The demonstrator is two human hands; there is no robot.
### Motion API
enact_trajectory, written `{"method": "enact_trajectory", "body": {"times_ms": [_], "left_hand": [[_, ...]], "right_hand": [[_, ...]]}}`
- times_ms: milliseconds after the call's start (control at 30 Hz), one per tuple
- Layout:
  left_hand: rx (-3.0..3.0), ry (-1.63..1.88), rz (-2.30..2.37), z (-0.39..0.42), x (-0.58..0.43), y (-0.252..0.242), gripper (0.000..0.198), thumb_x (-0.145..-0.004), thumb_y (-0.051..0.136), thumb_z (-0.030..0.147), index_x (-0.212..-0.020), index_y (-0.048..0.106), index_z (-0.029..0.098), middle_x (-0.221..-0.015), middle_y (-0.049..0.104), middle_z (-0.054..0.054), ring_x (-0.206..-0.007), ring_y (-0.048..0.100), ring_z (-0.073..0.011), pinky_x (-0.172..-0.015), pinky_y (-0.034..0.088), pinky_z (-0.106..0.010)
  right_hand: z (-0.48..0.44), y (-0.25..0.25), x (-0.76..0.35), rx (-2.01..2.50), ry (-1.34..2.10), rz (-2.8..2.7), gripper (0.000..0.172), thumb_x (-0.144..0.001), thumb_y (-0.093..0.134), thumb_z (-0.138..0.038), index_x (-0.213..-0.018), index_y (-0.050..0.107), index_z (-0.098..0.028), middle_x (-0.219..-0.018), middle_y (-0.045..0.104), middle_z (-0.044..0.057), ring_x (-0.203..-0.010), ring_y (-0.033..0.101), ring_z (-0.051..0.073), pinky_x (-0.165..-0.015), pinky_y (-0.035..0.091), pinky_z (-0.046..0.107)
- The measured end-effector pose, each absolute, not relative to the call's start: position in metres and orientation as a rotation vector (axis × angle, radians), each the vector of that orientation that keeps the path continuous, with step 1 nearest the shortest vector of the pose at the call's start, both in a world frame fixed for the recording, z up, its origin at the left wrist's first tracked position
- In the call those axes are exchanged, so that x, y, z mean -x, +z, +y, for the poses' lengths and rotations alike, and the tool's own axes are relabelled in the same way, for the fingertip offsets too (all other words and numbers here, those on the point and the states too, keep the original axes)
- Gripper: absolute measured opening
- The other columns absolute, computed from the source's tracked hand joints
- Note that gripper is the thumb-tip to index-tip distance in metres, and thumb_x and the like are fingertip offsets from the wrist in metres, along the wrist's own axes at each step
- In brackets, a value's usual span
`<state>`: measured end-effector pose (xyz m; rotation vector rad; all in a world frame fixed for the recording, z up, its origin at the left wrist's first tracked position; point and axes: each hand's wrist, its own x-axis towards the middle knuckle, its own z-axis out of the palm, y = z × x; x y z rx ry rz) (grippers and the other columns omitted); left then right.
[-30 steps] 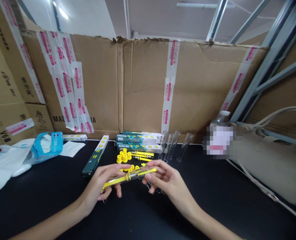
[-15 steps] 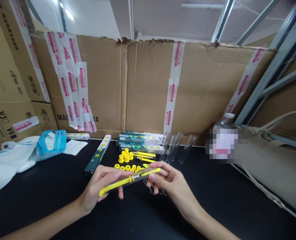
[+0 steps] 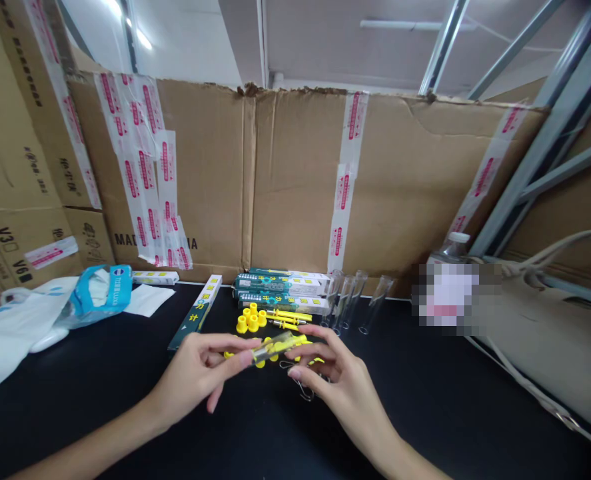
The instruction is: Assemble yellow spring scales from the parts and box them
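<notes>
My left hand [image 3: 198, 367] pinches a spring scale [image 3: 279, 345], a clear tube with yellow parts inside, between thumb and fingers. The tube tilts up toward the right. Around its right end, my right hand [image 3: 345, 373] has its fingers spread and the thumb apart; whether a fingertip touches the tube I cannot tell. Below the right fingers lie wire hooks [image 3: 305, 393]. Behind the tube are several yellow caps [image 3: 252, 321], some partly hidden, and yellow rods with metal ends [image 3: 295, 316].
Several clear tubes [image 3: 372, 307] stand upright behind my right hand. Stacked green-and-white boxes [image 3: 280, 285] lie at the back, with another long box [image 3: 198, 310] to their left. A blue tissue pack [image 3: 102, 290] is far left; a bottle [image 3: 448, 287] and a bag [image 3: 550, 333] are at right.
My right fingers have opened away from the tube's right end. My left hand has shifted left along with its grip, and the tube's left part is now hidden in it.
</notes>
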<state>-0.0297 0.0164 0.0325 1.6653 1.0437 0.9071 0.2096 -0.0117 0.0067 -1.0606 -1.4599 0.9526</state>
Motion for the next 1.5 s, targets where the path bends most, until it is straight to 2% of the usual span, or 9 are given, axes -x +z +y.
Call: {"method": "enact_trajectory", "body": {"times_ms": [233, 333, 500, 700, 833, 967, 1133, 1333, 1500], "left_hand": [[-1.601, 0.981, 1.036, 0.031, 0.055, 0.037, 0.050, -0.087, 0.068, 0.054, -0.111, 0.079, 0.012, -0.036, 0.054, 0.004, -0.024, 0.037, -0.0072, -0.025, 0.018, -0.016], [-1.583, 0.999, 1.019, 0.031, 0.053, 0.031, 0.044, -0.085, 0.073, 0.051, -0.104, 0.082, 0.013, -0.038, 0.056, 0.003, -0.025, 0.035, -0.0059, -0.026, 0.021, -0.016], [-1.546, 0.960, 0.953, 0.028, 0.042, 0.023, 0.035, -0.081, 0.079, 0.047, -0.095, 0.083, 0.015, -0.083, 0.079, -0.010, -0.037, 0.049, -0.0053, -0.036, 0.038, -0.018], [-1.506, 0.906, 0.897, 0.023, 0.038, 0.018, 0.042, -0.082, 0.077, 0.054, -0.095, 0.082, 0.014, -0.098, 0.078, -0.014, -0.038, 0.049, -0.0043, -0.037, 0.039, -0.019], [-1.483, 0.868, 0.879, 0.024, 0.037, 0.013, 0.042, -0.083, 0.076, 0.055, -0.093, 0.081, 0.015, -0.103, 0.077, -0.014, -0.038, 0.054, -0.0049, -0.037, 0.041, -0.019], [-1.443, 0.818, 0.893, 0.022, 0.037, 0.017, 0.050, -0.079, 0.077, 0.060, -0.099, 0.081, 0.014, -0.091, 0.077, -0.012, -0.037, 0.055, -0.0064, -0.034, 0.040, -0.018], [-1.309, 0.799, 0.949, 0.022, 0.045, 0.039, 0.059, -0.086, 0.065, 0.065, -0.112, 0.078, 0.014, -0.093, 0.078, -0.016, -0.030, 0.041, -0.0022, -0.026, 0.012, -0.015], [-1.195, 1.000, 0.976, 0.030, 0.056, 0.052, 0.049, -0.089, 0.062, 0.058, -0.115, 0.073, 0.018, -0.101, 0.075, -0.011, -0.037, 0.026, -0.0011, -0.027, 0.012, -0.013], [-1.223, 0.974, 1.008, 0.029, 0.057, 0.051, 0.051, -0.090, 0.066, 0.053, -0.124, 0.068, 0.015, -0.057, 0.062, 0.002, -0.032, 0.024, -0.0035, -0.027, 0.012, -0.015]], "right_hand": [[-0.014, -0.004, -0.209, 1.109, 0.620, -1.698, 0.021, -0.090, 0.068, -0.026, -0.110, 0.068, -0.029, -0.104, 0.072, 0.005, -0.093, 0.069, 0.026, -0.088, 0.055, 0.043], [-0.015, -0.009, -0.204, 1.103, 0.558, -1.731, 0.032, -0.091, 0.068, -0.027, -0.122, 0.062, -0.029, -0.108, 0.071, 0.006, -0.100, 0.067, 0.027, -0.092, 0.053, 0.043], [-0.014, -0.010, -0.202, 1.141, 0.529, -1.692, 0.054, -0.094, 0.065, -0.036, -0.142, 0.044, -0.025, -0.112, 0.069, 0.009, -0.088, 0.067, 0.024, -0.087, 0.055, 0.041], [-0.011, -0.003, -0.203, 1.117, 0.623, -1.708, 0.024, -0.097, 0.061, -0.041, -0.114, 0.065, -0.025, -0.093, 0.075, 0.004, -0.081, 0.073, 0.023, -0.077, 0.057, 0.033], [-0.010, -0.003, -0.203, 1.115, 0.635, -1.705, 0.021, -0.097, 0.062, -0.043, -0.104, 0.067, -0.024, -0.090, 0.078, 0.004, -0.078, 0.074, 0.022, -0.071, 0.057, 0.030], [-0.009, -0.005, -0.205, 1.114, 0.611, -1.736, 0.021, -0.097, 0.062, -0.045, -0.100, 0.068, -0.024, -0.084, 0.077, 0.002, -0.074, 0.074, 0.021, -0.067, 0.058, 0.028], [-0.005, -0.005, -0.210, 1.095, 0.486, -1.855, 0.028, -0.100, 0.060, -0.039, -0.124, 0.059, -0.026, -0.099, 0.076, 0.005, -0.088, 0.073, 0.023, -0.082, 0.058, 0.034], [-0.006, -0.007, -0.204, 1.038, 0.260, -2.098, 0.025, -0.099, 0.059, -0.023, -0.123, 0.060, -0.028, -0.114, 0.068, 0.007, -0.109, 0.061, 0.027, -0.094, 0.054, 0.043], [-0.009, -0.007, -0.186, 1.054, 0.088, -2.224, 0.034, -0.095, 0.062, -0.016, -0.128, 0.060, -0.026, -0.122, 0.066, 0.010, -0.111, 0.057, 0.031, -0.095, 0.053, 0.051]]}}
